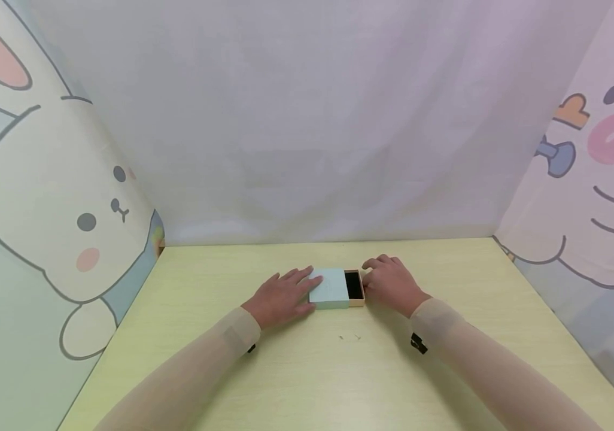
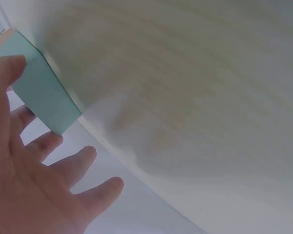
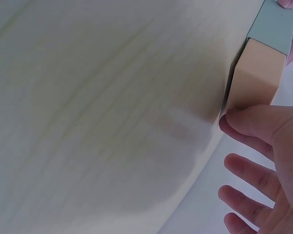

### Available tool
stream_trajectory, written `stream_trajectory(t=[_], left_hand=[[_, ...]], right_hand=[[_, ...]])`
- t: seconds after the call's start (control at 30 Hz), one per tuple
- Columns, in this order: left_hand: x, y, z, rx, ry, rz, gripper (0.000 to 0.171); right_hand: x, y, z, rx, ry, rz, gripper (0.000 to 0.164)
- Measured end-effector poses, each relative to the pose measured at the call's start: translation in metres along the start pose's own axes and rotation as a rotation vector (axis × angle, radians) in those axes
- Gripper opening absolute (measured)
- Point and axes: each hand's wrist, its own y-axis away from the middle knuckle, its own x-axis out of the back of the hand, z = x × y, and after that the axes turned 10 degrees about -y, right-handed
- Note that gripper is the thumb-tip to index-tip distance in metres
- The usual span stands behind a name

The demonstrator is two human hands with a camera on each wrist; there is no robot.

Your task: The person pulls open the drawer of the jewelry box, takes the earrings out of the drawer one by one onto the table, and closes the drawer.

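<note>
A small slide-out box lies at the back middle of the table. Its pale blue-green sleeve [image 1: 330,288] covers the left part, and a tan drawer [image 1: 357,303] with a black inside juts out on the right. My left hand [image 1: 280,299] grips the sleeve from the left, fingers over its top and thumb against the front side. In the left wrist view the other fingers are spread beyond the sleeve [image 2: 46,92]. At the opposite end my right hand [image 1: 393,286] pinches the end of the drawer [image 3: 256,75] between thumb and forefinger, its remaining fingers held apart.
Two tiny marks or scraps [image 1: 349,337] show on the light wood table [image 1: 328,389] in front of the box. A pale curtain [image 1: 307,131] hangs behind the table. Cartoon-printed panels [image 1: 48,239] stand at both sides.
</note>
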Motion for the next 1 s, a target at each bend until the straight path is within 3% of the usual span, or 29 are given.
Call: stream_trajectory(t=[1.0], left_hand=[[-0.001, 0.000, 0.000, 0.013, -0.013, 0.006, 0.072]], right_hand=[[-0.006, -0.012, -0.014, 0.013, 0.004, -0.001, 0.011]])
